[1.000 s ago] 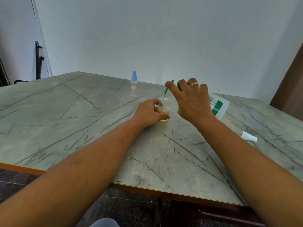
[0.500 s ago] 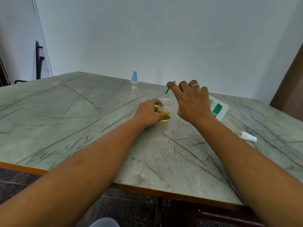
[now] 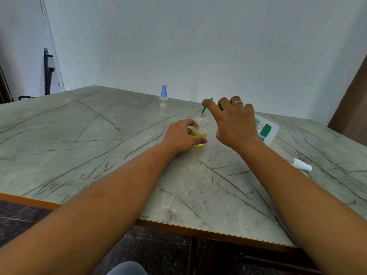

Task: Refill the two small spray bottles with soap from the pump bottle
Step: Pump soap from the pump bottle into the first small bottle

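A small clear spray bottle [image 3: 202,125], uncapped and holding yellow soap at its bottom, stands mid-table. My left hand [image 3: 181,136] grips its lower body from the left. My right hand [image 3: 232,122] curls over the green pump head of the white pump bottle [image 3: 266,130], which leans toward the small bottle. The green nozzle [image 3: 204,110] points down at the small bottle's open neck. A second small spray bottle [image 3: 163,104] with a blue cap stands farther back, apart from both hands and seemingly without soap.
A white spray cap [image 3: 300,165] lies on its side at the right of the marble-patterned table [image 3: 79,145]. The table's orange front edge runs near me. A brown panel stands at the far right, a dark metal frame at the far left.
My right hand and the pump head have sunk slightly. My left hand and the small bottle have stayed where they were.
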Demonstrator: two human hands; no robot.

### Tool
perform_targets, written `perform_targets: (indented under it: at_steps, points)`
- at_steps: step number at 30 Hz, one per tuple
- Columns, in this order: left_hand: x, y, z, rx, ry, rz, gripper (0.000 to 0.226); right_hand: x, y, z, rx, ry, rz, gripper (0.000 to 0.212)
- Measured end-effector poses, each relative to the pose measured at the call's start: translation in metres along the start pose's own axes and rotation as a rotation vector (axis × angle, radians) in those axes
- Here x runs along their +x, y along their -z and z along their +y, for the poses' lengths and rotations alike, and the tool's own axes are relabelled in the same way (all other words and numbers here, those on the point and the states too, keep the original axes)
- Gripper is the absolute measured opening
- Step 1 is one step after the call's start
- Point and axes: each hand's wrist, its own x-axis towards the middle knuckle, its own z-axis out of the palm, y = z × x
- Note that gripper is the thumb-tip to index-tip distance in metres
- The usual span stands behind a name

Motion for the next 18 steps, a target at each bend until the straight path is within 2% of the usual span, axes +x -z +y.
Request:
perform_targets:
  at_steps: [18]
  points:
    - [-0.0043,0.001,0.0012,0.01,-0.028,0.014,0.056,-0.0037,-0.004,0.0013,0.166,-0.006,-0.025,0.074]
